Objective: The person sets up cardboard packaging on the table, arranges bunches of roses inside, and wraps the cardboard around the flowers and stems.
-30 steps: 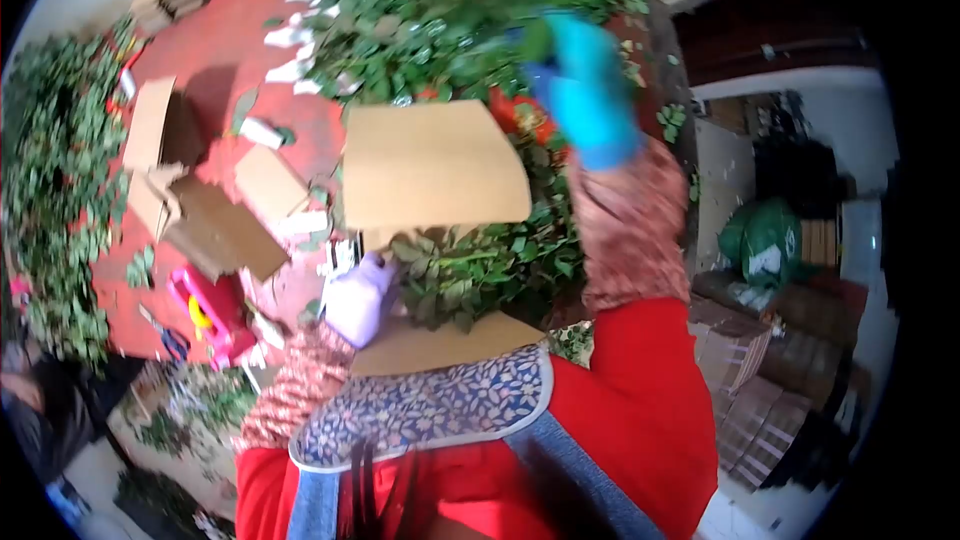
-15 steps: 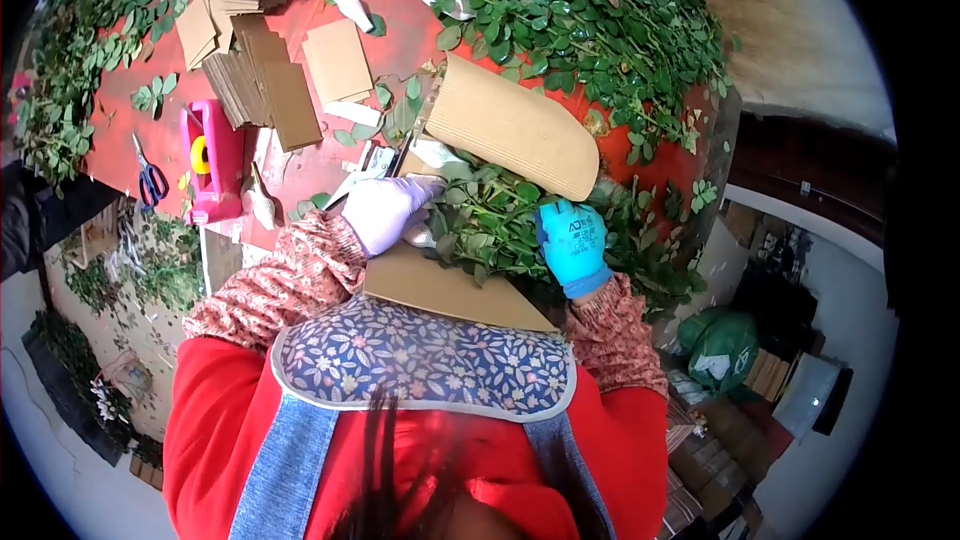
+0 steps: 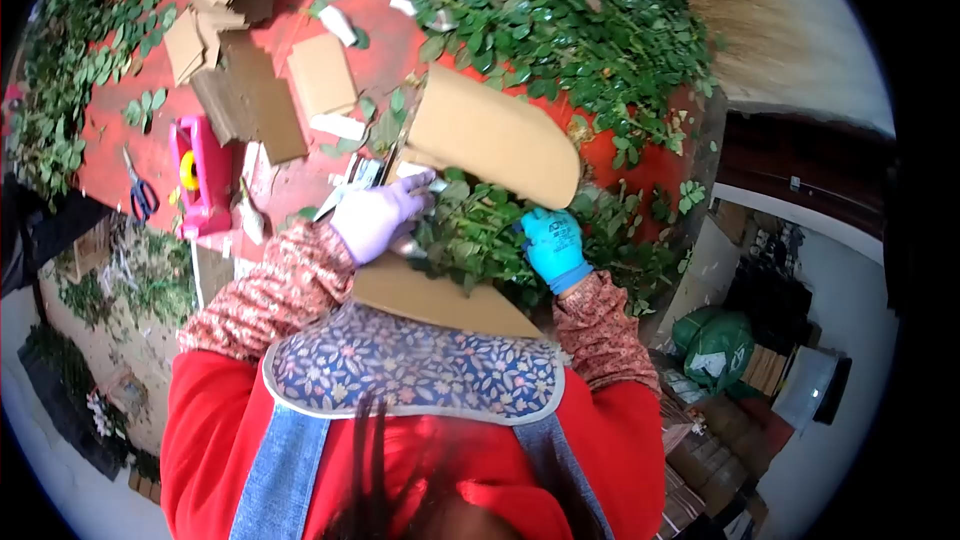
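A bunch of leafy green stems [image 3: 475, 235] lies between two flaps of brown cardboard. The upper cardboard flap [image 3: 495, 135] curves up behind the bunch, and the lower cardboard flap [image 3: 440, 302] lies in front of it, near my apron. My left hand [image 3: 378, 220], in a lavender glove, is closed over the white-wrapped end of the bunch, its fingertips partly hidden by leaves. On the right, my right hand [image 3: 552, 245], in a bright blue glove, closes round the stems just below the upper flap's edge; some of its fingers are hidden.
On the red table [image 3: 330, 165], a pink tape dispenser [image 3: 207, 180] stands left beside scissors [image 3: 141, 190]. Cardboard pieces [image 3: 250, 95] are piled behind. More leafy stems [image 3: 570, 20] with white-wrapped ends heap at the back. A green sack [image 3: 715, 345] sits lower right.
The whole view has shifted slightly, so the table's things appear farther left. My left fingers reach a little higher over the bunch's white-wrapped end. My right hand keeps its place on the stems.
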A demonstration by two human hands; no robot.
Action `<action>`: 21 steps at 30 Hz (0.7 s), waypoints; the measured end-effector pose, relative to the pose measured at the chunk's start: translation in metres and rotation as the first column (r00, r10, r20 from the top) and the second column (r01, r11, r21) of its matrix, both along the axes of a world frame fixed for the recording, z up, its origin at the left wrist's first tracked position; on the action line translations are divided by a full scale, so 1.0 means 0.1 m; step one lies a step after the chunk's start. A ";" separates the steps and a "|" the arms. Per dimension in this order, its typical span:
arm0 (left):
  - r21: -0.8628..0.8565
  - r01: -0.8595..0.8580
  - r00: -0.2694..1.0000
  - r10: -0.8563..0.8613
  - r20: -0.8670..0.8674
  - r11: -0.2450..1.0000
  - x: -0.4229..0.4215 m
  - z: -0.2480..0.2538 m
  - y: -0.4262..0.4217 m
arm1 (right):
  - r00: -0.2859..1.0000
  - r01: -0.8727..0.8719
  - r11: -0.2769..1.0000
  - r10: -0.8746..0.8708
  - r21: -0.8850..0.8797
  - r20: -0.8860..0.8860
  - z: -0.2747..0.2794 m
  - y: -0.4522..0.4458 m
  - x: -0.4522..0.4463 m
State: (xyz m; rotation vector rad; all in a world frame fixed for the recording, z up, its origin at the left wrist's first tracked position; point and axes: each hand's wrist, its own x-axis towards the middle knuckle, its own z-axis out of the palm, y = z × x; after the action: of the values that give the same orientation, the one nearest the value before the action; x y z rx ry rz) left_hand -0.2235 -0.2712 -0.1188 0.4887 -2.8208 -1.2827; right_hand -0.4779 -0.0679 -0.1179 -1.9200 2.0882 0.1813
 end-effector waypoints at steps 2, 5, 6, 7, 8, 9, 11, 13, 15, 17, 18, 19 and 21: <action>-0.138 0.012 0.999 -0.019 -0.048 0.990 -0.02 -0.01 0.00 | 0.993 0.074 0.997 -0.074 -0.003 0.090 -0.02 -0.01 -0.07; -0.100 0.068 0.993 -0.058 0.100 0.993 -0.06 0.06 -0.02 | 0.945 0.088 0.996 -0.072 -0.035 0.320 0.12 -0.03 -0.26; -0.140 0.057 0.997 -0.048 0.065 0.989 -0.03 0.00 0.01 | 0.792 0.080 0.991 -0.131 0.111 0.596 0.25 -0.08 -0.47; -0.143 0.075 0.995 -0.065 0.076 0.987 -0.03 0.04 0.00 | 0.559 0.025 0.969 -0.217 0.245 0.801 0.36 -0.13 -0.77; -0.088 0.076 0.993 -0.068 0.092 0.993 -0.04 0.04 0.01 | 0.245 0.219 0.828 -0.559 0.516 0.792 0.68 -0.33 -0.95; -0.032 0.074 0.992 -0.070 0.110 0.997 -0.03 0.04 0.01 | -0.165 0.376 0.574 -0.731 0.728 0.662 0.99 -0.52 -1.13; 0.040 0.061 0.993 -0.065 0.100 0.997 -0.03 -0.03 0.03 | -0.055 0.667 0.559 -0.622 0.492 0.781 0.96 -0.91 -1.37; 0.026 0.084 0.989 -0.087 0.116 0.996 -0.04 0.01 0.01 | 0.496 0.529 0.848 -0.281 -0.030 0.822 1.00 -1.55 -1.19; -0.089 0.075 0.995 -0.069 0.070 0.993 0.00 -0.14 0.06 | 0.948 0.052 0.815 0.142 -0.577 0.286 0.59 -2.15 -1.05; -0.137 0.064 0.997 -0.057 0.056 0.988 0.01 -0.10 0.05 | 0.998 -0.065 0.886 0.058 -0.460 -0.030 0.13 -2.67 -1.01; -0.160 0.083 0.994 -0.072 0.077 0.984 0.00 -0.07 0.03 | 0.978 -0.029 0.947 -0.039 -0.320 -0.206 -0.04 -2.86 -0.95; -0.172 0.081 0.994 -0.068 0.080 0.982 0.01 -0.08 0.02 | 0.952 -0.017 0.968 -0.061 -0.251 -0.301 -0.28 -2.96 -0.96; -0.152 0.048 0.999 -0.045 0.022 0.987 0.01 -0.12 0.05 | 0.941 0.128 0.990 -0.140 -0.058 -0.307 -0.56 -3.07 -0.98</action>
State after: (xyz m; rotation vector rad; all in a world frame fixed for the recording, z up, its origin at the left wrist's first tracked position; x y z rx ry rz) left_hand -0.2222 -0.2663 -0.1305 0.4342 -2.9324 -1.0623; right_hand -0.5757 -0.3749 -0.1737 -1.8609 2.4304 0.4442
